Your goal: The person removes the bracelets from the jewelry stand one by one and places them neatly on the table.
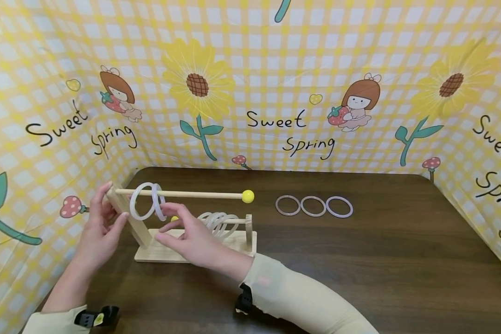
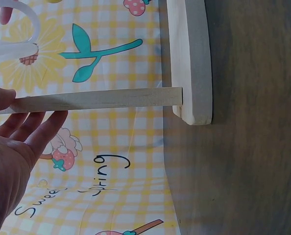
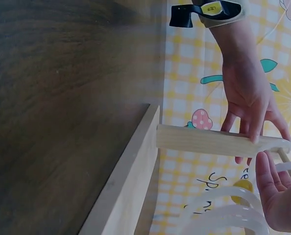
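Cream sleeve (image 1: 305, 290) lies nearest; its right hand (image 1: 196, 239), thumb and fingers parted, is nearer to the hanging lilac ring (image 1: 155, 199), at its ten o'clock. The rod (image 1: 204, 195) runs nine-to-three; the left hand (image 1: 100, 236) pinches the post (image 1: 134, 225).

Behind the dark wood-grain table (image 1: 384, 260) hangs a yellow-checked cloth (image 1: 267, 69), which also runs along the table's left and right sides; it bears printed sunflowers (image 1: 197, 85), cartoon girls (image 1: 361, 103) hugging strawberries (image 1: 337, 117) and "Sweet Spring" lettering (image 1: 276, 120).
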`<state>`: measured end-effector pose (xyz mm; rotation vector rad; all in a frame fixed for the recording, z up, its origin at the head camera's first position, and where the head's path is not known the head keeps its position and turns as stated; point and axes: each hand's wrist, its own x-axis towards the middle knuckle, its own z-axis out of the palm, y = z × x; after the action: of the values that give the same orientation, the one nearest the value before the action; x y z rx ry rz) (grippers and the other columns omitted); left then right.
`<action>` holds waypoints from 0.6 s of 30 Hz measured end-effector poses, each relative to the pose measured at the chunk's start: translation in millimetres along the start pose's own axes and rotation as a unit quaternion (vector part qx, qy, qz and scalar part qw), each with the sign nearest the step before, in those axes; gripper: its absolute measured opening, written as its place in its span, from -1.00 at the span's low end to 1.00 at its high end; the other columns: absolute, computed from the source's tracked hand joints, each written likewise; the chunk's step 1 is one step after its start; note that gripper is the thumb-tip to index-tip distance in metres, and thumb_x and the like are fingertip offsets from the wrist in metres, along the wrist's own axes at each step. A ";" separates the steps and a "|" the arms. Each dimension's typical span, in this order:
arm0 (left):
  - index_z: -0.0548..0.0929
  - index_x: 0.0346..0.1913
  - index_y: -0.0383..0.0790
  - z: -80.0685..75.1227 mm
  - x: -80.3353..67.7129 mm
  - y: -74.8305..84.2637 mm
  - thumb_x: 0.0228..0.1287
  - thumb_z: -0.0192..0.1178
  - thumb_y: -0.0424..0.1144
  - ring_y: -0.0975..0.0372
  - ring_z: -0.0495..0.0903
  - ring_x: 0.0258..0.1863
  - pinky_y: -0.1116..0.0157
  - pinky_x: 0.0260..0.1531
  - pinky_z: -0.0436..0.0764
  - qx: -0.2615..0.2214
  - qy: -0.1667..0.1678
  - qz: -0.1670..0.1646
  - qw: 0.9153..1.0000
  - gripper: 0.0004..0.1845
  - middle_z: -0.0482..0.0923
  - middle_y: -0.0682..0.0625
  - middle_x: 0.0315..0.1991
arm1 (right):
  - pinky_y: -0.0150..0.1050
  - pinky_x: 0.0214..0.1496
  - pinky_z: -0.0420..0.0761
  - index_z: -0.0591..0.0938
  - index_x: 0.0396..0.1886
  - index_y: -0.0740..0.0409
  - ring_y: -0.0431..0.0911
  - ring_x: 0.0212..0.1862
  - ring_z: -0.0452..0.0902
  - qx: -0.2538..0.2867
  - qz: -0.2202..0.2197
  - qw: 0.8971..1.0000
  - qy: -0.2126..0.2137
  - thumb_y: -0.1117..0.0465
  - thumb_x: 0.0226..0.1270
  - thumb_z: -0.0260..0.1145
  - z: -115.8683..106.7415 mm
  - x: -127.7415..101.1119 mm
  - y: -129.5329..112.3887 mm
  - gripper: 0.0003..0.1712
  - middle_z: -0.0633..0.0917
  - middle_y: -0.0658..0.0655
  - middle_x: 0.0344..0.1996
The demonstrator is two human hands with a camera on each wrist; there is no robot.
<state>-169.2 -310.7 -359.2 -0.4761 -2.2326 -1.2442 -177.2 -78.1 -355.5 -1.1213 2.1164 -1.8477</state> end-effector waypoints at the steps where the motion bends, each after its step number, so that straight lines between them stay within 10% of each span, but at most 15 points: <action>1: -0.02 0.47 -0.22 0.0 0.0 0.5 0.28 -0.05 -0.72 0.50 0.48 -0.03 0.61 -0.18 0.47 0.002 0.000 -0.003 1.000 -0.23 0.43 0.34 0.06 | -0.44 -0.22 0.58 0.30 0.33 -0.02 -0.37 -0.03 0.54 0.000 0.001 1.000 0.000 0.22 0.41 0.26 1.0 0.3 0.0 -0.44 0.46 0.04 0.22; 11: -0.01 0.46 -0.22 0.9 0.8 1.1 0.28 -0.04 -0.72 0.51 0.47 -0.04 0.62 -0.19 0.47 0.006 0.003 -0.003 1.000 -0.24 0.42 0.36 0.05 | -0.44 -0.29 0.56 0.43 0.16 0.13 -0.30 -0.21 0.59 0.008 -0.031 0.997 0.070 0.32 0.39 0.26 5.4 1.6 2.0 -0.62 0.65 0.09 -0.04; 18: -0.03 0.45 -0.25 0.6 0.8 0.2 0.27 -0.06 -0.74 0.50 0.48 -0.02 0.62 -0.17 0.46 -0.006 -0.001 0.010 1.000 -0.24 0.43 0.34 0.07 | -0.48 -0.37 0.53 0.46 0.02 0.32 0.10 -0.35 0.64 0.025 -0.058 0.991 0.115 0.41 0.41 0.19 2.8 1.2 7.9 -0.76 0.67 0.27 -0.19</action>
<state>-169.9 -310.1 -358.9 -0.5030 -2.2171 -1.2492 -180.1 -81.2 -362.9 -1.0893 2.1472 -2.1667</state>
